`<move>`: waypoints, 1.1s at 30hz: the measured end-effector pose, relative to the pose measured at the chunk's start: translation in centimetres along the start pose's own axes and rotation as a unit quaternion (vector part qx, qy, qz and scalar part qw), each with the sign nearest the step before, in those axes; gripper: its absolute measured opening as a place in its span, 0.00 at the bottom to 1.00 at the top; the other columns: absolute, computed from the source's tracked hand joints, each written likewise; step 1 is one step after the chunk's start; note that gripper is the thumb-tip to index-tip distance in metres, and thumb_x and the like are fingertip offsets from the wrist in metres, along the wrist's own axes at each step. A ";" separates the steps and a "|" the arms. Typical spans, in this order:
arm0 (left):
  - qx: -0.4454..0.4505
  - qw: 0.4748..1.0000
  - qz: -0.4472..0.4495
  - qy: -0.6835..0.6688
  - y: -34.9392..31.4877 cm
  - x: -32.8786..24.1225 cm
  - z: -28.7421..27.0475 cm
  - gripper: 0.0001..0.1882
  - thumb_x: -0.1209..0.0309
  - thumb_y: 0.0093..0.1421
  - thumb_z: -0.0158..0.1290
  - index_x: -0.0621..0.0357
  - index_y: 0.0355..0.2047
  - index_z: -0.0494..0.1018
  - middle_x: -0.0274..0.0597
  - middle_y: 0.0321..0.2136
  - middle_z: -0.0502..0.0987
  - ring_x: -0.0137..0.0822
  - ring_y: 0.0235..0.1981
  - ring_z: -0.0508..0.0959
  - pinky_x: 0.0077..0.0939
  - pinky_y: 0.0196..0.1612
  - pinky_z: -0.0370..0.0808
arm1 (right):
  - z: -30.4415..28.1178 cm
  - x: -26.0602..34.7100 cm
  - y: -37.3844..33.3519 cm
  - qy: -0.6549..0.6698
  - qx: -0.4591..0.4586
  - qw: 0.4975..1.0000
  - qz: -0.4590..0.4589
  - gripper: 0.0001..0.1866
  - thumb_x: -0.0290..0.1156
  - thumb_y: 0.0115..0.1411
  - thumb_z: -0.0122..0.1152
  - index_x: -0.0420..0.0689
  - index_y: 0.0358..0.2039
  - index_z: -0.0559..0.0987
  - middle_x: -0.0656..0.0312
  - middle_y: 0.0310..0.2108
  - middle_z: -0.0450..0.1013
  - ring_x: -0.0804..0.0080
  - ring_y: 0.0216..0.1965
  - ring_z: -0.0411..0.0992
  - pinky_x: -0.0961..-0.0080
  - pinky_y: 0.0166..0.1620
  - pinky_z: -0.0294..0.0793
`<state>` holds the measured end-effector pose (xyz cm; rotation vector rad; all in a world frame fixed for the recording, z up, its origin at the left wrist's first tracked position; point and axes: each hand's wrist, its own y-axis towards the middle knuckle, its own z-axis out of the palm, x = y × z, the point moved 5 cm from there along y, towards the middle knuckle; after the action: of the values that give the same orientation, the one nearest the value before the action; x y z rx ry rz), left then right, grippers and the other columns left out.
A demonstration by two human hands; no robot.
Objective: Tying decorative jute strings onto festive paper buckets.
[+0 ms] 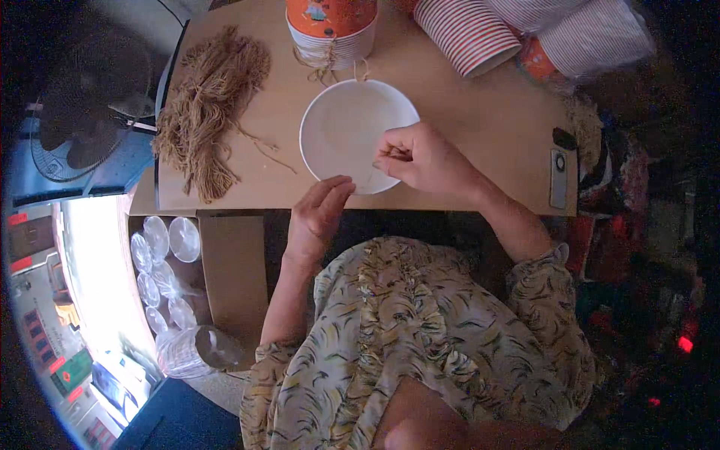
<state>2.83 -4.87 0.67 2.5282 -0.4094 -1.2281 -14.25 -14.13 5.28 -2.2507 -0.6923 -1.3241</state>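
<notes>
A white round paper bucket stands at the near edge of the table with its mouth facing up. A small loop of twine shows at its far rim. My left hand is closed at the near rim, its thumb and fingers pinching there. Over the right part of the mouth is my right hand, its fingers curled in a pinch. Something thin shows at those fingertips, too small to name. A loose bundle of brown twine lies to the left, with stray strands reaching toward the bucket.
Behind the bucket stands a stack of orange-and-white paper buckets with twine on it. Striped bucket stacks lie at the far right. A phone-like device rests near the right edge. At left are a fan and a carton beside clear plastic cups.
</notes>
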 end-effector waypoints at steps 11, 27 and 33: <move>0.016 1.000 0.017 0.016 -0.5 -0.8 0.4 0.12 0.82 0.53 0.54 0.58 0.38 0.75 0.42 0.40 0.79 0.43 0.39 0.81 0.33 0.40 0.80 | 1.5 0.2 -0.4 -0.046 -0.006 0.999 0.003 0.05 0.24 0.57 0.60 0.35 0.27 0.76 0.64 0.17 0.70 0.85 0.21 0.66 0.77 0.26 0.68; 0.014 0.999 0.035 0.018 -0.5 -0.8 0.3 0.12 0.82 0.53 0.54 0.58 0.38 0.75 0.43 0.39 0.79 0.44 0.38 0.81 0.34 0.40 0.80 | 1.8 -0.4 -0.3 -0.080 0.014 0.997 0.014 0.05 0.24 0.56 0.60 0.35 0.27 0.76 0.61 0.18 0.72 0.82 0.21 0.68 0.75 0.27 0.69; 0.019 1.000 0.022 0.004 -0.1 -1.3 0.2 0.13 0.83 0.52 0.53 0.58 0.38 0.75 0.42 0.39 0.79 0.44 0.39 0.81 0.34 0.40 0.80 | 2.3 -0.7 -0.4 -0.122 0.015 0.992 0.004 0.04 0.24 0.54 0.60 0.37 0.28 0.77 0.58 0.19 0.73 0.78 0.20 0.69 0.74 0.27 0.69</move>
<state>1.90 -4.31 1.42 2.5412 -0.4874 -1.2042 -13.27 -12.65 3.64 -2.4121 -0.7808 -1.0356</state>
